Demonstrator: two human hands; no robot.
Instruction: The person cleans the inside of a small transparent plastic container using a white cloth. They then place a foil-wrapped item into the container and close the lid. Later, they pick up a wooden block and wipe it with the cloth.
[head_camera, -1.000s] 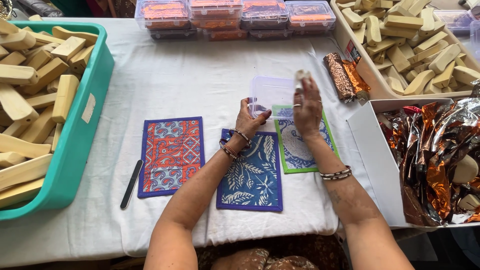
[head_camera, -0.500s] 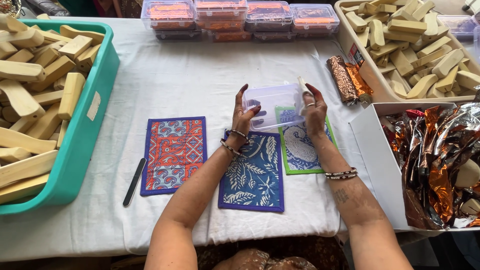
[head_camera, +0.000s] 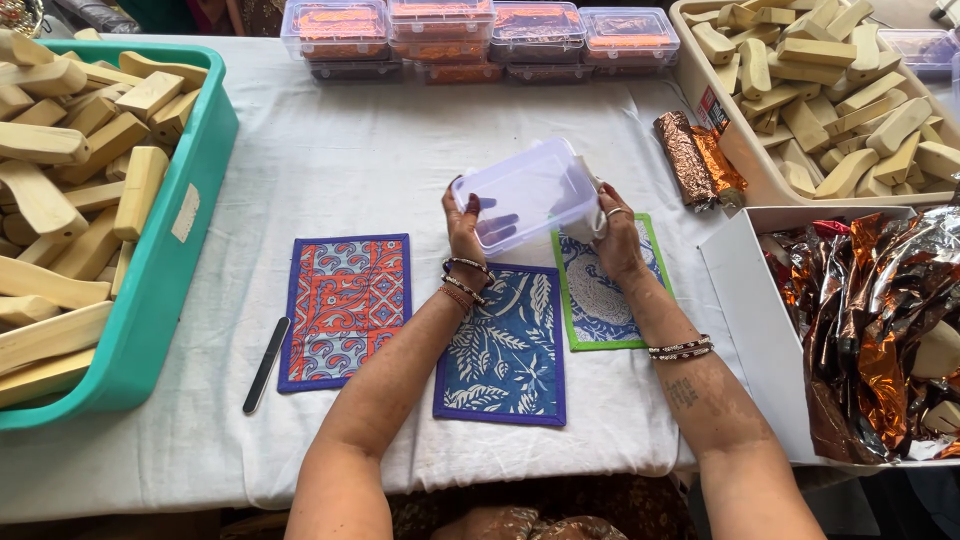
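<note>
Both my hands hold a clear rectangular plastic container (head_camera: 528, 192) tilted above the white tablecloth. My left hand (head_camera: 466, 225) grips its left end, fingers showing through the plastic. My right hand (head_camera: 612, 232) grips its right end, where a small whitish piece is pressed against the container; what it is I cannot tell. Under my arms lie a blue leaf-print mat (head_camera: 505, 350) and a green-edged blue mat (head_camera: 600, 292). An orange and blue patterned mat (head_camera: 345, 308) lies further left.
A teal tub (head_camera: 170, 270) of wooden pieces stands left. A beige tray (head_camera: 760, 170) of wooden pieces sits back right, a white box (head_camera: 745, 300) of copper foil wrappers at right. Stacked lidded containers (head_camera: 480, 35) line the back. A black file (head_camera: 266, 364) and foil packets (head_camera: 700, 155) lie on the cloth.
The container has been lifted and turned from flat and low to tilted and raised in both hands. My left hand has slid onto its left end.
</note>
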